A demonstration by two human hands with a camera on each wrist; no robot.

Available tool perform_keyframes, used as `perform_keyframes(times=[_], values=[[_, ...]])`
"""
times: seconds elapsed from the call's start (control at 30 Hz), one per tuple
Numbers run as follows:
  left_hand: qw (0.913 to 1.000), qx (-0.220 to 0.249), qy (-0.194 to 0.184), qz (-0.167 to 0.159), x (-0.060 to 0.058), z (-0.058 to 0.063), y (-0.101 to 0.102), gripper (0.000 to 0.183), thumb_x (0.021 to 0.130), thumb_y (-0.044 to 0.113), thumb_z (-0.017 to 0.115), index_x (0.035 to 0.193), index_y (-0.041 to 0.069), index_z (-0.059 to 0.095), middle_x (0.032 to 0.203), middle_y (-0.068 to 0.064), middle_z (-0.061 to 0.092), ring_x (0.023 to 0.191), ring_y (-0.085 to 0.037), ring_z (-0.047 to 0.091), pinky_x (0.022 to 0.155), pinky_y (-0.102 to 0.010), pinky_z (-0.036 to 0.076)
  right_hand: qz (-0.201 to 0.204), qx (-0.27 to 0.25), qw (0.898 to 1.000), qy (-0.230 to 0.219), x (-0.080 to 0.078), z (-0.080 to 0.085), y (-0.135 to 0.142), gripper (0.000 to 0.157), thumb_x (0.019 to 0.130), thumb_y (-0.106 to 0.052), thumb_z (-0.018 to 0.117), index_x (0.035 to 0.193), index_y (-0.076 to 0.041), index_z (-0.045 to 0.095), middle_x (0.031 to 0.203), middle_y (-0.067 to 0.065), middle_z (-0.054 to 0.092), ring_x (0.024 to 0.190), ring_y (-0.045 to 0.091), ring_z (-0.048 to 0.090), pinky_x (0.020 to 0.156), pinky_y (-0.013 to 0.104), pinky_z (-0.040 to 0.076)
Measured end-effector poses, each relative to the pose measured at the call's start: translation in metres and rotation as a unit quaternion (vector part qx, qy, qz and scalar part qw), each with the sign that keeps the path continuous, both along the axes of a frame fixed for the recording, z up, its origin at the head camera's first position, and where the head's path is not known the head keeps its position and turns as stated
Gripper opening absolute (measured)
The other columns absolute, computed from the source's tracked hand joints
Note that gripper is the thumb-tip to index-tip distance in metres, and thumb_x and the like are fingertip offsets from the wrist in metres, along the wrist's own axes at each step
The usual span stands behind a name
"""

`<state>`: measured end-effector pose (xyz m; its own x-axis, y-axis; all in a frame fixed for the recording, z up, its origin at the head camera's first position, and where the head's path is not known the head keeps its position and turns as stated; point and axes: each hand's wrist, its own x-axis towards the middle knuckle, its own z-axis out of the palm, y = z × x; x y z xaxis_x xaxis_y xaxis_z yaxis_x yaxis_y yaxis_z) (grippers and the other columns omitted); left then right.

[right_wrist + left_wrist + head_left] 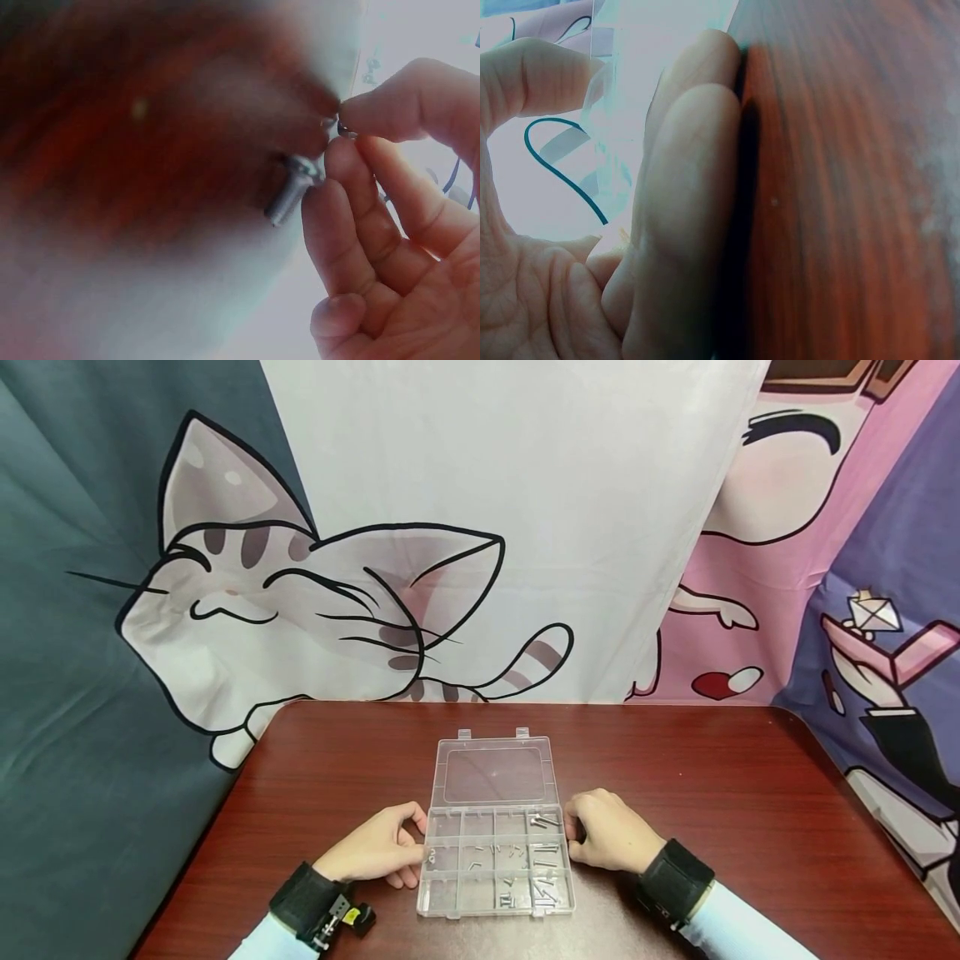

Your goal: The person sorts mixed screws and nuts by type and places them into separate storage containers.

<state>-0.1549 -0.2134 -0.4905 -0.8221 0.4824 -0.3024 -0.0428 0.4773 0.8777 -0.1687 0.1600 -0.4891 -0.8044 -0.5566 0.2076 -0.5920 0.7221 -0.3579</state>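
A clear plastic compartment box (477,877) lies on the table with its lid (495,772) folded back. Several small metal screws (546,893) sit in its compartments, mostly on the right. At the box's left edge, my left hand (382,847) grips the side wall. In the left wrist view, the clear plastic (615,135) shows between the thumb and fingers. Beside the right edge is my right hand (615,831). Its thumb and fingers pinch small metal pieces in the right wrist view, and a round-headed screw (292,191) shows at a fingertip.
The reddish-brown wooden table (360,752) extends around the box. Behind it hangs a printed cloth (525,460) with a cartoon cat. A black band with a camera (318,902) is on the left wrist, and another black band (675,881) is on the right.
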Motion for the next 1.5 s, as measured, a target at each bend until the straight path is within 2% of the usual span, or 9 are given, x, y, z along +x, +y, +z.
perform_keyframes(times=[0.2, 0.4, 0.6, 0.73, 0.93, 1.23, 1.5], values=[[1.0000, 0.001, -0.002, -0.002, -0.001, -0.001, 0.000, 0.034, 0.088, 0.019, 0.066, 0.111, 0.001, 0.048, 0.067, -0.014, 0.067, 0.057, -0.027, 0.068, 0.050, -0.042, 0.055, -0.008, -0.011, 1.000, 0.015, -0.001, 0.003, 0.001, 0.025, 0.059, -0.011, 0.067, 0.066, -0.029, 0.050, 0.062, -0.018, 0.044, 0.055, 0.000, 0.042, 0.049, 0.020, 0.037], [1.0000, 0.002, -0.002, -0.001, -0.001, -0.002, 0.000, 0.034, 0.088, 0.018, 0.066, 0.111, 0.001, 0.048, 0.066, -0.014, 0.066, 0.057, -0.027, 0.068, 0.049, -0.042, 0.055, -0.002, -0.053, 0.997, 0.060, -0.006, 0.015, -0.007, 0.028, 0.061, -0.009, 0.065, 0.069, -0.029, 0.047, 0.068, -0.016, 0.043, 0.058, 0.000, 0.042, 0.050, 0.020, 0.037], [1.0000, 0.000, -0.004, 0.000, -0.001, -0.002, 0.000, 0.034, 0.088, 0.018, 0.066, 0.112, 0.001, 0.047, 0.066, -0.014, 0.066, 0.057, -0.027, 0.068, 0.050, -0.042, 0.056, 0.060, -0.080, 0.993, 0.064, -0.010, 0.030, -0.034, 0.024, 0.064, -0.009, 0.065, 0.073, -0.026, 0.051, 0.072, -0.014, 0.046, 0.062, 0.000, 0.045, 0.054, 0.017, 0.040], [1.0000, 0.003, -0.004, -0.002, -0.002, -0.002, 0.001, 0.035, 0.088, 0.018, 0.066, 0.112, 0.001, 0.047, 0.066, -0.014, 0.066, 0.057, -0.027, 0.068, 0.050, -0.042, 0.055, 0.104, -0.080, 0.990, 0.060, -0.009, 0.040, -0.057, 0.021, 0.067, -0.008, 0.064, 0.076, -0.024, 0.054, 0.075, -0.014, 0.049, 0.065, 0.000, 0.047, 0.058, 0.013, 0.041], [1.0000, 0.003, -0.006, -0.004, -0.002, 0.000, 0.001, 0.035, 0.088, 0.019, 0.065, 0.112, 0.000, 0.048, 0.066, -0.014, 0.066, 0.057, -0.028, 0.068, 0.049, -0.042, 0.055, 0.147, -0.068, 0.986, 0.049, -0.005, 0.049, -0.096, 0.020, 0.069, -0.010, 0.065, 0.077, -0.025, 0.053, 0.077, -0.014, 0.047, 0.065, -0.001, 0.045, 0.060, 0.010, 0.039], [0.9999, 0.007, -0.006, -0.009, -0.002, 0.000, -0.001, 0.033, 0.088, 0.016, 0.064, 0.111, 0.001, 0.047, 0.066, -0.014, 0.066, 0.058, -0.029, 0.068, 0.049, -0.042, 0.055, 0.195, -0.059, 0.977, 0.065, 0.000, 0.048, -0.144, 0.017, 0.070, -0.009, 0.065, 0.076, -0.023, 0.056, 0.077, -0.015, 0.045, 0.067, -0.004, 0.043, 0.059, 0.007, 0.034], [0.9999, 0.010, 0.002, -0.012, -0.001, 0.001, 0.000, 0.031, 0.085, 0.013, 0.063, 0.111, 0.004, 0.049, 0.066, -0.013, 0.066, 0.058, -0.029, 0.068, 0.049, -0.043, 0.055, 0.210, -0.062, 0.972, 0.082, 0.004, 0.044, -0.158, 0.021, 0.067, -0.006, 0.065, 0.075, -0.022, 0.055, 0.077, -0.014, 0.047, 0.066, -0.005, 0.042, 0.058, 0.006, 0.034]])
